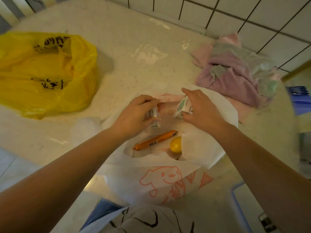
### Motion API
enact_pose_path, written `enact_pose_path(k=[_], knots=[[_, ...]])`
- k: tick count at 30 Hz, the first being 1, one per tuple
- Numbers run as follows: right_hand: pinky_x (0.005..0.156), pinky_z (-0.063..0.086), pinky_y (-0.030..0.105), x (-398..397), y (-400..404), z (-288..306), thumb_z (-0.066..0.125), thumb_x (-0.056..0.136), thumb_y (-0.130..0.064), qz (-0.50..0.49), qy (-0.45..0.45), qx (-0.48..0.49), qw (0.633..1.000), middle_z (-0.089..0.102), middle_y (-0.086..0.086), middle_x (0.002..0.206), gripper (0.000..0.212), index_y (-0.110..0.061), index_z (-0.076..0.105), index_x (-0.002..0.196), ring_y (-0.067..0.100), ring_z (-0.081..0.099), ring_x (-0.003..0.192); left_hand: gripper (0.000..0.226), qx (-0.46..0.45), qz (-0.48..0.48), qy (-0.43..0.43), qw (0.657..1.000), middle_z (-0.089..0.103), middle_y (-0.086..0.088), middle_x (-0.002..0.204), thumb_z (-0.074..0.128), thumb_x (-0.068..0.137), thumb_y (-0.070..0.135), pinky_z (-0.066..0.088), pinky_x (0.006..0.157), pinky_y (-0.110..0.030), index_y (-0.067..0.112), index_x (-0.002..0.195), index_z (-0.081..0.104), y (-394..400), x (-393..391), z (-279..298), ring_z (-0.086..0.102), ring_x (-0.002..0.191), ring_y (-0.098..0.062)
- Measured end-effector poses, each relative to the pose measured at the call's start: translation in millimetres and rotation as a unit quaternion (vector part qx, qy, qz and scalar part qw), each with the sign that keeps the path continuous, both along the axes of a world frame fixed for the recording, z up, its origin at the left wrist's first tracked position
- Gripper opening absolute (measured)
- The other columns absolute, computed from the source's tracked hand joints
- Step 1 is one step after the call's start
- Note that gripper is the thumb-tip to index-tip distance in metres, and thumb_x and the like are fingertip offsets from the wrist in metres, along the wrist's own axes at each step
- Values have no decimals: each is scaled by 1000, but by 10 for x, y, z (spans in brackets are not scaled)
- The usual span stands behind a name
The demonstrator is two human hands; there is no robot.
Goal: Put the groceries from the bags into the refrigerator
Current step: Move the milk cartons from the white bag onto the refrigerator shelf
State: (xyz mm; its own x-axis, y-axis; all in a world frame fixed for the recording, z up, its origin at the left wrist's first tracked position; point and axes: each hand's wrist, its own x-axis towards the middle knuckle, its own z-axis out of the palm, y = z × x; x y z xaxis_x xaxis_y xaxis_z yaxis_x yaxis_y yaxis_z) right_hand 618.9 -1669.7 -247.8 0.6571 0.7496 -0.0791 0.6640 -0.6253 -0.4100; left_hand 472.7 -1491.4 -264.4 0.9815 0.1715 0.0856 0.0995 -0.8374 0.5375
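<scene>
Here, at centre frame, the left hand and right hand each pinch a small carton above the white bag; likely light, stiff, best held by its flat sides.

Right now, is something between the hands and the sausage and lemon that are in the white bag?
Nothing covers them: the sausage and lemon lie open in the white bag. But the left hand and right hand each already hold a small carton, so neither is free.
</scene>
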Motion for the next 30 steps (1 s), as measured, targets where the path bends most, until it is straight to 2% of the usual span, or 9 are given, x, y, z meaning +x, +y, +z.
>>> enact_pose_path(k=[5,9,12,16,17,20,22,25,30], knots=[[95,37,36,37,-71,-31,71,78,-28,9,29,-56,998,44,7,128,87,-21,19,148,24,41,119,59,-7,-4,55,998,47,-4,134,67,84,32,33,100,-25,16,137,46,-86,66,46,42,122,-20],[96,41,36,-11,-76,-164,76,73,-22,-37,93,1,995,46,5,129,78,-17,36,139,21,46,118,63,-28,14,57,998,42,0,139,66,84,34,28,101,-21,20,140,41,-196,77,-84,38,126,-18],[89,48,34,-30,-104,-231,79,69,-15,-107,141,78,981,51,3,120,66,-18,46,126,17,53,107,70,-111,47,65,991,39,7,138,69,82,31,30,97,-16,24,143,35,-251,56,-159,36,126,-11],[69,48,8,-125,-113,-276,76,72,-1,-184,260,163,934,51,3,115,65,-12,41,126,12,54,101,68,-251,111,46,960,46,18,121,74,77,23,40,85,-9,28,136,40,-318,2,-283,46,115,-2],[67,47,7,-151,-115,-302,75,73,2,-195,282,177,922,51,4,115,67,-10,38,128,12,53,102,66,-264,121,43,956,48,17,120,74,77,22,42,83,-10,28,134,42,-328,-1,-312,47,114,-3],[71,48,14,-184,-126,-387,71,75,5,-207,309,201,906,50,7,119,66,-8,34,129,18,53,111,59,-282,136,33,949,51,15,116,73,78,13,41,74,-2,27,129,46,-367,-7,-297,49,109,-1],[79,48,19,-196,-116,-364,70,76,5,-194,305,209,909,51,5,118,60,-10,39,126,18,53,112,58,-303,155,23,940,54,14,118,72,79,12,41,75,-2,26,129,47,-372,-34,-250,50,110,0],[93,48,30,-266,-51,-214,69,76,6,-162,301,241,908,53,1,120,57,-22,44,119,16,52,116,55,-305,189,-13,933,53,18,119,72,80,14,39,77,1,30,126,46,-314,-150,-81,49,102,13],[93,48,24,-569,312,305,72,75,3,-98,310,280,903,57,-4,121,61,-20,47,126,7,54,113,59,-314,221,-83,920,47,20,120,67,84,12,38,73,4,30,133,40,-7,-551,350,47,101,14]])
